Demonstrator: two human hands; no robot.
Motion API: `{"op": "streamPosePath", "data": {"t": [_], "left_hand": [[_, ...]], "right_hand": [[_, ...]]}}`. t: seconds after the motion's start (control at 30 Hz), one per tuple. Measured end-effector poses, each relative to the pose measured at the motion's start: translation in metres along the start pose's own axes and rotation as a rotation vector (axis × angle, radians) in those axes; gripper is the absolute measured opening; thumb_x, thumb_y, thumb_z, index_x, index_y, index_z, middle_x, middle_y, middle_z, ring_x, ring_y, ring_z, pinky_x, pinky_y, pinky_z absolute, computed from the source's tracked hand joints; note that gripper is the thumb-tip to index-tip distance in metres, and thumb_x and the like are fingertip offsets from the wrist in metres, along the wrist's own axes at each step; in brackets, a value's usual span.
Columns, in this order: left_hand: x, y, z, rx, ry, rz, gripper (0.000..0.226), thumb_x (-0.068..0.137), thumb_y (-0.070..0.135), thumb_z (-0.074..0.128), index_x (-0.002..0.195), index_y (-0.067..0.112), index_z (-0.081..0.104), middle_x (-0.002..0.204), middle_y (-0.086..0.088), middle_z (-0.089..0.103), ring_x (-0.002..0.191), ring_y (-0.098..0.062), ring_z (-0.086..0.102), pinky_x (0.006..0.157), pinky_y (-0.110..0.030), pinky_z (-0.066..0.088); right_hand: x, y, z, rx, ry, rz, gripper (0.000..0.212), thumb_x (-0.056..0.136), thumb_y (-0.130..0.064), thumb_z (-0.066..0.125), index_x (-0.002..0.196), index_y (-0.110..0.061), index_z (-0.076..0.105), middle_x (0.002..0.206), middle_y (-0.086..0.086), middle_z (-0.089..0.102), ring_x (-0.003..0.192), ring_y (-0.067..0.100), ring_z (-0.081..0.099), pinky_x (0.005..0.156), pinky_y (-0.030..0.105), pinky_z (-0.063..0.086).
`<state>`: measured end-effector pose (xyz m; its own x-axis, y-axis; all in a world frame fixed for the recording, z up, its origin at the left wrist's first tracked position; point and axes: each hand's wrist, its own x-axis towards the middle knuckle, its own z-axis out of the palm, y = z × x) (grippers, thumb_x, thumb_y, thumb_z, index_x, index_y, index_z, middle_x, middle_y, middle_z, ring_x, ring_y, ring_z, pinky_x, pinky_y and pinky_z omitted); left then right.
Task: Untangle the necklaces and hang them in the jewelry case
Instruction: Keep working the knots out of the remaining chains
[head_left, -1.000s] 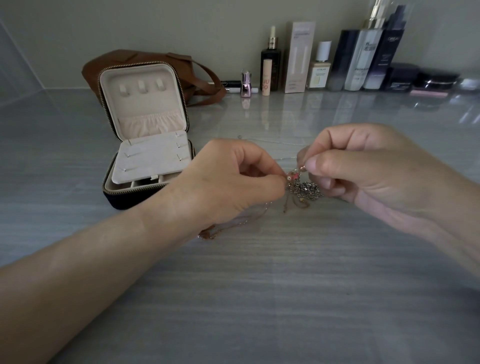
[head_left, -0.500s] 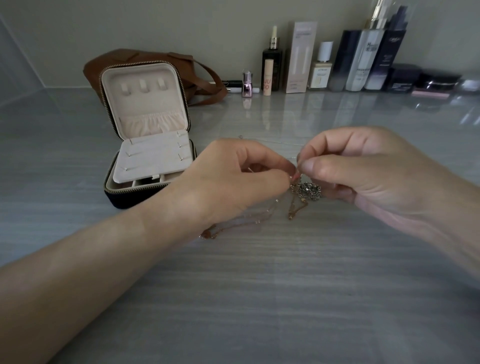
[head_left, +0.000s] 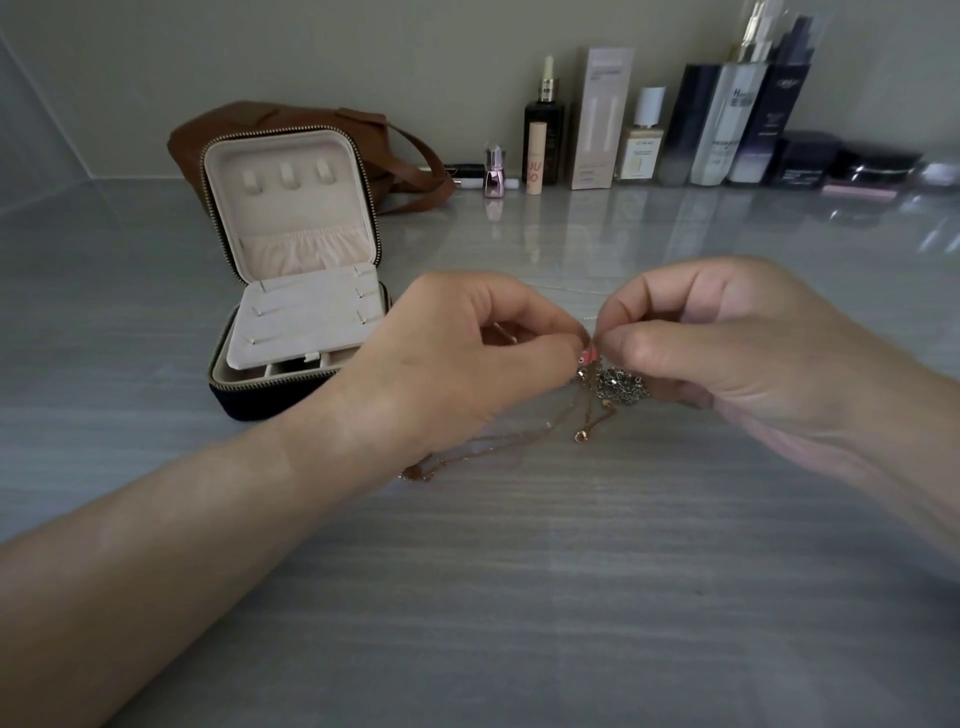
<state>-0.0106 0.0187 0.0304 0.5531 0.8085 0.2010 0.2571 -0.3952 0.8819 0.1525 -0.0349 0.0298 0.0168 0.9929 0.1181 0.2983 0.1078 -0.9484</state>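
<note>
A: Where is the tangle of necklaces (head_left: 621, 385) held?

B: It is pinched by the left hand (head_left: 467, 358) and the right hand (head_left: 727, 353), low over the table (head_left: 519, 597). A rose chain (head_left: 498, 441) is trailed from it toward the near left.

A: Is room left?

B: Bare table is seen in front. The open jewelry case (head_left: 291, 291) is kept apart, at the left. Compared with one second ago, the fingertips are brought closer together.

Both hands, left (head_left: 467, 358) and right (head_left: 727, 348), pinch tangled necklaces (head_left: 613, 384) above the counter (head_left: 519, 597). An open jewelry case (head_left: 296, 291) stands nearby, left.
</note>
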Motion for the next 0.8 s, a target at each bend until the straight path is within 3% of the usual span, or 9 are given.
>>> {"op": "streamPosePath", "data": {"t": [0.07, 0.17, 0.33, 0.53, 0.67, 0.8], "left_hand": [[-0.0008, 0.0, 0.0003, -0.007, -0.027, -0.005, 0.01, 0.064, 0.032, 0.065, 0.069, 0.029, 0.073, 0.074, 0.01, 0.072, 0.07, -0.005, 0.066, 0.066, -0.015, 0.051], [-0.0015, -0.0004, 0.0002, -0.015, -0.054, -0.002, 0.008, 0.064, 0.031, 0.068, 0.069, 0.027, 0.074, 0.068, 0.01, 0.071, 0.061, 0.001, 0.062, 0.06, -0.011, 0.049], [-0.0011, -0.0005, -0.0006, 0.022, -0.033, 0.04, 0.004, 0.069, 0.022, 0.072, 0.065, 0.024, 0.073, 0.06, 0.009, 0.066, 0.051, 0.004, 0.053, 0.051, -0.01, 0.043], [-0.0005, 0.0033, -0.0043, 0.099, -0.006, 0.102, 0.007, 0.068, 0.019, 0.07, 0.066, 0.025, 0.072, 0.056, 0.013, 0.063, 0.042, 0.003, 0.049, 0.043, -0.005, 0.033], [0.0003, 0.0027, -0.004, 0.113, 0.003, 0.108, 0.003, 0.063, 0.024, 0.067, 0.063, 0.025, 0.071, 0.059, 0.008, 0.062, 0.047, 0.001, 0.048, 0.045, -0.007, 0.035], [0.0015, 0.0011, -0.0052, 0.115, 0.005, 0.102, 0.003, 0.062, 0.027, 0.067, 0.061, 0.025, 0.07, 0.065, -0.001, 0.065, 0.053, -0.002, 0.049, 0.049, -0.012, 0.039]], "right_hand": [[0.0002, 0.0, -0.0002, -0.008, -0.001, -0.01, 0.007, 0.059, -0.02, 0.065, 0.059, -0.024, 0.071, 0.05, -0.009, 0.054, 0.043, -0.001, 0.043, 0.041, 0.009, 0.031], [-0.0001, 0.0, 0.0003, -0.042, 0.0, -0.026, 0.007, 0.059, -0.023, 0.065, 0.061, -0.026, 0.072, 0.052, -0.009, 0.056, 0.046, -0.001, 0.046, 0.044, 0.01, 0.034], [0.0002, 0.0012, 0.0004, -0.123, 0.008, -0.032, 0.012, 0.057, -0.024, 0.065, 0.067, -0.026, 0.072, 0.061, -0.004, 0.061, 0.059, 0.006, 0.052, 0.058, 0.024, 0.041], [-0.0005, 0.0, 0.0011, -0.187, 0.019, -0.024, 0.013, 0.058, -0.025, 0.071, 0.071, -0.023, 0.071, 0.063, 0.0, 0.063, 0.062, 0.012, 0.055, 0.062, 0.031, 0.043], [0.0006, 0.0004, 0.0022, -0.123, 0.026, -0.016, 0.008, 0.055, -0.018, 0.066, 0.061, -0.021, 0.069, 0.068, 0.01, 0.061, 0.055, 0.01, 0.048, 0.049, 0.022, 0.037], [0.0004, -0.0016, 0.0014, 0.139, 0.008, 0.018, 0.014, 0.055, -0.003, 0.058, 0.049, -0.016, 0.058, 0.067, 0.015, 0.059, 0.041, 0.005, 0.042, 0.04, 0.015, 0.031]]}}
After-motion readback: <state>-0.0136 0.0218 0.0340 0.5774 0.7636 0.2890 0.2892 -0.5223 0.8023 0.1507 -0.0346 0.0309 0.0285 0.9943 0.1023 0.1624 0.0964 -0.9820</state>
